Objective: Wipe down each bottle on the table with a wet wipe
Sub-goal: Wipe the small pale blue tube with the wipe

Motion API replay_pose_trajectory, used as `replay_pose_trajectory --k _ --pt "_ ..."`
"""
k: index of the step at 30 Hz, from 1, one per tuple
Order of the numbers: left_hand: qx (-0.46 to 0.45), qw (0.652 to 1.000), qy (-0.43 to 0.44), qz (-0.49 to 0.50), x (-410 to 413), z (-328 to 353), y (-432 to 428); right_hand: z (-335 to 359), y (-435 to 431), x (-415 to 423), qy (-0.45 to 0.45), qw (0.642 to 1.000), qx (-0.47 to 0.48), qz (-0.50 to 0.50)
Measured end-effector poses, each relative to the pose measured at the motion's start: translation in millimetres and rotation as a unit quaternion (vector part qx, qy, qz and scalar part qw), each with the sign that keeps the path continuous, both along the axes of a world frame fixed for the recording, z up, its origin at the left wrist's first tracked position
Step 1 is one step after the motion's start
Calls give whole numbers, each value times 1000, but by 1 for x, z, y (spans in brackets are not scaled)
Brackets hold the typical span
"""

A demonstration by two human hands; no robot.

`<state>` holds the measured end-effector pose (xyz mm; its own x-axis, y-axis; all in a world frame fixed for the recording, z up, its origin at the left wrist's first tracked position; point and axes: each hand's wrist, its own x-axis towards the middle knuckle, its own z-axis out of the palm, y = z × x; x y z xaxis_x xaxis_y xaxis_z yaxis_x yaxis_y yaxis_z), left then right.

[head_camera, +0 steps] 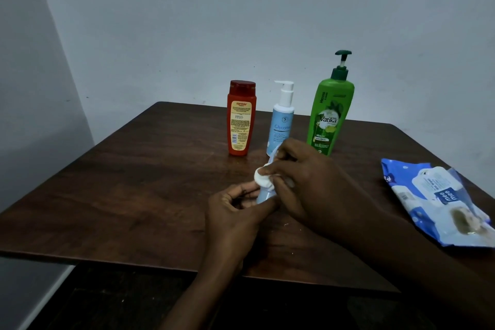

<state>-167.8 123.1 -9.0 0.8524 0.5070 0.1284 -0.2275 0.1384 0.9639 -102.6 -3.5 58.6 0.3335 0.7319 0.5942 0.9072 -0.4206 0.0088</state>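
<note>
Above the middle of the dark wooden table [134,195], my left hand [235,211] grips a small light-blue bottle [263,195] with a white cap. My right hand [300,177] pinches a white wet wipe [267,166] against the bottle's cap end. Most of this small bottle is hidden by my fingers. Behind the hands three bottles stand upright in a row: a red-orange bottle [241,118] on the left, a light-blue pump bottle [282,118] in the middle and a tall green pump bottle [330,112] on the right.
A blue and white pack of wet wipes [439,198] lies flat near the table's right edge. Grey walls stand behind and to the left of the table. The near table edge runs just under my forearms.
</note>
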Motion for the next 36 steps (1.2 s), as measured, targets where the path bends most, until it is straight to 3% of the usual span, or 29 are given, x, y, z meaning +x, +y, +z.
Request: replay_pose_trajectory --k 6,14,17,25,32,36 --pt "53 998 13 35 -4 0 -1 9 4 15 -20 996 71 -45" --pt "59 997 -6 51 -5 1 -2 10 1 27 -52 990 104 -80" --pt "57 997 -9 52 -5 0 -2 6 5 16 -10 995 79 -57" --pt "38 997 -5 67 -3 -5 0 -1 7 -15 0 995 -92 -43" --pt "71 995 -16 69 -6 -3 -3 9 -1 0 6 991 6 -133" --pt "85 992 -34 81 -5 -4 -3 13 3 -3 -17 977 -29 -209"
